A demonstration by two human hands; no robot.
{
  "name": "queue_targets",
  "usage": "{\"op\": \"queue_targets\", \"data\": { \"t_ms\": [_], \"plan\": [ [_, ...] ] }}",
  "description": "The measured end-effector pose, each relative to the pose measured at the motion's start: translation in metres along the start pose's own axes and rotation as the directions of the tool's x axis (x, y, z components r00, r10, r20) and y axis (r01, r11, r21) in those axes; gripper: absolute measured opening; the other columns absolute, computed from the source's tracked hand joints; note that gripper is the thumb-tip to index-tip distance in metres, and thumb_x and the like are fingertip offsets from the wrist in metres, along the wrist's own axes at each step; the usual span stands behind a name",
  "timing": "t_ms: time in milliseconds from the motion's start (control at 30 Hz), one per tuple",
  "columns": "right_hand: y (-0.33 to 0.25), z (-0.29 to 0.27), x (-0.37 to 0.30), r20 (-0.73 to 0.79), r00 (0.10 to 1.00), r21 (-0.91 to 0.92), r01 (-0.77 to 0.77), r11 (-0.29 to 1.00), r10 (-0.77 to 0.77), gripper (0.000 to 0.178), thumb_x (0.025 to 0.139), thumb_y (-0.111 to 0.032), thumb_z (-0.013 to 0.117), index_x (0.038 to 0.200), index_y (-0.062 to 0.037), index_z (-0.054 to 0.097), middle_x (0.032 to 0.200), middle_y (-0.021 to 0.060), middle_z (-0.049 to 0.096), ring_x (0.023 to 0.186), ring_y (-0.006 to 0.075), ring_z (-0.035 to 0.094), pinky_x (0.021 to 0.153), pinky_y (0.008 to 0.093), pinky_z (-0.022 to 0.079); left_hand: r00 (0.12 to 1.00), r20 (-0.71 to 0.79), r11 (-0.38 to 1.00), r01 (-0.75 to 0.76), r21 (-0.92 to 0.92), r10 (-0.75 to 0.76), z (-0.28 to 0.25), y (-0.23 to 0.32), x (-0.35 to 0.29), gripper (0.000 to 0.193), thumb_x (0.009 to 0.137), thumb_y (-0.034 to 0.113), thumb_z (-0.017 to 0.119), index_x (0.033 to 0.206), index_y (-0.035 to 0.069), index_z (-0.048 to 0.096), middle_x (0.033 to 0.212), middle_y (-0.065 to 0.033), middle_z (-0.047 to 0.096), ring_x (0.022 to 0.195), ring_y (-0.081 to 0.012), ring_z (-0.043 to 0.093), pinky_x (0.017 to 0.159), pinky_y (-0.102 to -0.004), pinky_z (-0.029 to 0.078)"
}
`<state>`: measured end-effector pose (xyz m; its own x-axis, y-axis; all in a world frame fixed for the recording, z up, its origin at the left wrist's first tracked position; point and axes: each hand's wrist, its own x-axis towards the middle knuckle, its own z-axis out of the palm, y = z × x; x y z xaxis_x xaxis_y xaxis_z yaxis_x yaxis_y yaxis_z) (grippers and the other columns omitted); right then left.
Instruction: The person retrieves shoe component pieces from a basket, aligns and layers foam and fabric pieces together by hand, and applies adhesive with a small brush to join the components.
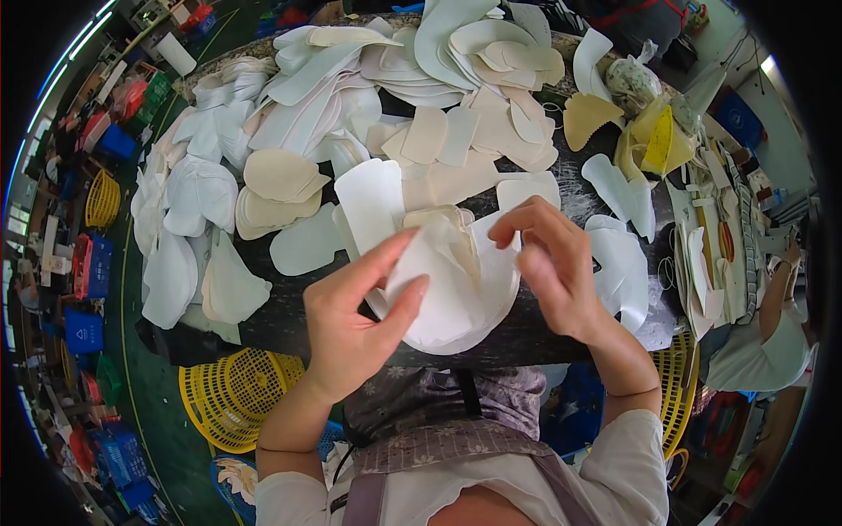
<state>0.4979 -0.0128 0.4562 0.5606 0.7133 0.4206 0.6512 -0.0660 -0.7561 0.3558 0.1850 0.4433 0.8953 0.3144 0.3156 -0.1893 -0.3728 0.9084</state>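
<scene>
In front of me my left hand (358,309) pinches a rounded white cut piece (443,289), its thumb lying on the face near the left edge. The piece is soft-looking, with a wrinkled cream layer showing at its upper edge. My right hand (554,261) is at the upper right edge of this piece, fingers loosely curled, thumb apart from the forefinger. Its fingertips are near or touching the edge; I cannot tell which. Just beyond the hands lie an upright-lying white strip (368,195) and beige flat pieces (460,178).
Heaps of white cut pieces (303,88) cover the dark table's far side. Beige oval pieces (279,188) lie left, and a yellow tool-like object (658,145) right. Yellow baskets (241,394) stand below the near edge. A co-worker's arm (774,302) shows at far right.
</scene>
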Motion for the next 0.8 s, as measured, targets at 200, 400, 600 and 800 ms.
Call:
{"op": "queue_targets", "data": {
  "t_ms": [200,400,600,800],
  "plan": [
    [-0.017,0.007,0.014,-0.019,0.999,-0.144,0.024,0.989,-0.027,0.021,0.082,-0.013,0.075,0.096,-0.0006,0.065,0.088,0.0049,0.063,0.06,0.0128,0.051,0.052,0.0252,0.038,0.992,0.087,0.967,-0.111,0.231,0.093,0.002,0.021,0.004,0.042,0.08,-0.001,0.073,0.121,0.004,0.068,0.103,-0.0156,0.073,0.085,-0.0245,0.072,0.076,-0.0299,0.055],
    [0.002,-0.028,0.008,-0.141,0.978,-0.112,-0.171,0.979,0.155,0.007,0.089,-0.005,0.067,0.088,0.0014,0.068,0.083,0.0033,0.066,0.059,0.0079,0.045,0.05,0.0242,0.035,0.998,0.046,0.988,0.028,0.149,-0.035,-0.017,0.019,-0.001,0.04,0.08,-0.002,0.072,0.12,0.0,0.067,0.105,-0.0159,0.073,0.086,-0.0222,0.072,0.076,-0.0292,0.055],
    [-0.02,-0.028,-0.039,0.741,0.672,0.337,-0.38,0.862,0.007,0.031,0.096,-0.032,0.065,0.099,-0.0019,0.072,0.097,0.0108,0.072,0.09,0.0254,0.065,0.078,0.0368,0.05,0.937,0.05,0.82,-0.327,0.469,0.345,-0.026,0.042,0.015,0.036,0.074,-0.006,0.071,0.109,0.0,0.069,0.088,-0.0119,0.07,0.073,-0.0204,0.068,0.066,-0.031,0.054],
    [-0.034,-0.005,-0.072,0.695,0.714,0.586,-0.495,0.642,-0.083,0.065,0.091,-0.029,0.072,0.142,0.0029,0.046,0.141,0.0152,0.053,0.126,0.0273,0.054,0.108,0.0392,0.039,0.712,0.428,0.666,-0.69,0.282,0.557,0.018,0.036,-0.042,0.031,0.078,0.022,0.076,0.1,0.005,0.064,0.105,-0.0126,0.062,0.083,-0.0233,0.063,0.069,-0.0349,0.049]
  ]
}}
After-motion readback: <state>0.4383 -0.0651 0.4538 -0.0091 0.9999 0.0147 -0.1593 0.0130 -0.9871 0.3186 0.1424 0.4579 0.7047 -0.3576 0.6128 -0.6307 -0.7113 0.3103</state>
